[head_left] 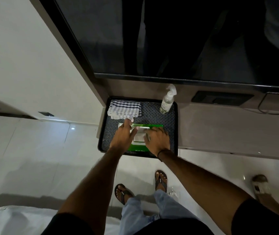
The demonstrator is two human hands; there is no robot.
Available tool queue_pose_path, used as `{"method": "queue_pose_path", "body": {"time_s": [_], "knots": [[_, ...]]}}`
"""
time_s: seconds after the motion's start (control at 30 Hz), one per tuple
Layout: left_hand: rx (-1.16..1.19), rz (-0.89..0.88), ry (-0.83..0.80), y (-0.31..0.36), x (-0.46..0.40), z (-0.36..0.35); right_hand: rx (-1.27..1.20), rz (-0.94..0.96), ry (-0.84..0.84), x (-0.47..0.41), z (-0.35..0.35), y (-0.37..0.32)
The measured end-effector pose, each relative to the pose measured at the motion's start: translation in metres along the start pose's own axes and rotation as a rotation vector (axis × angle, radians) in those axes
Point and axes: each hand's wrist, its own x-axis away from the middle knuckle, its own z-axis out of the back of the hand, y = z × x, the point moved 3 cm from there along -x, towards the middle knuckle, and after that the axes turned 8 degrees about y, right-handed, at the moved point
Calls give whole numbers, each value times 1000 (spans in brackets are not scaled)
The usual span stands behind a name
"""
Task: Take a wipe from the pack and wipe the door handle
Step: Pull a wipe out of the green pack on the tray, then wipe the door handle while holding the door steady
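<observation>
A green wipe pack (154, 127) lies flat on a black patterned tray (176, 126), its white flip lid (141, 129) open. A white wipe (138, 137) sticks out of the opening. My left hand (122, 135) presses on the pack's left end, with the index finger stretched toward the cloth. My right hand (157, 139) lies over the pack's right half, its fingertips pinching the wipe's edge. No door handle is in view that I can identify.
A folded blue-checked cloth (124, 108) and a clear spray bottle (166, 102) stand at the back of the tray. A dark screen (169, 39) hangs above the shelf. Another person's sandalled foot (260, 185) is at the right, and white bedding (16, 219) at the lower left.
</observation>
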Motion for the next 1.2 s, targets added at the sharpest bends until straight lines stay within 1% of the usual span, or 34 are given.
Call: {"method": "queue_pose_path", "body": {"time_s": [0.13,0.2,0.37,0.5,0.57,0.6,0.63,0.67,0.7,0.73,0.77,0.83,0.97,1.0,1.1,1.2], "knots": [[1,16,20,-1,0,-1,75,26,-11,-2,-6,1],[-17,14,25,-2,1,-3,67,4,-24,-2,-9,1],[-61,19,43,0,2,-5,-92,-136,-96,-7,-4,-1],[1,64,-28,1,6,-1,-259,-164,-134,1,9,-1],[97,160,-17,1,10,6,-357,-164,-156,4,18,-1],[169,241,18,2,12,13,-397,-148,-170,3,24,-3],[286,348,50,1,12,19,-437,-136,-187,-1,29,-7],[471,485,60,2,13,26,-475,-125,-203,-6,35,-12],[686,618,51,2,14,35,-503,-107,-222,-14,41,-22],[849,719,18,4,16,45,-521,-90,-246,-23,45,-33],[946,754,-12,4,19,56,-535,-75,-273,-31,49,-45],[952,703,5,-2,24,85,-568,-22,-322,-46,53,-76],[838,586,165,-39,43,148,-595,126,-363,-68,51,-154],[831,577,205,-53,47,165,-617,136,-388,-71,49,-177],[821,575,317,-97,57,216,-695,82,-463,-78,36,-242],[830,609,378,-147,64,264,-710,101,-507,-81,22,-311]]}}
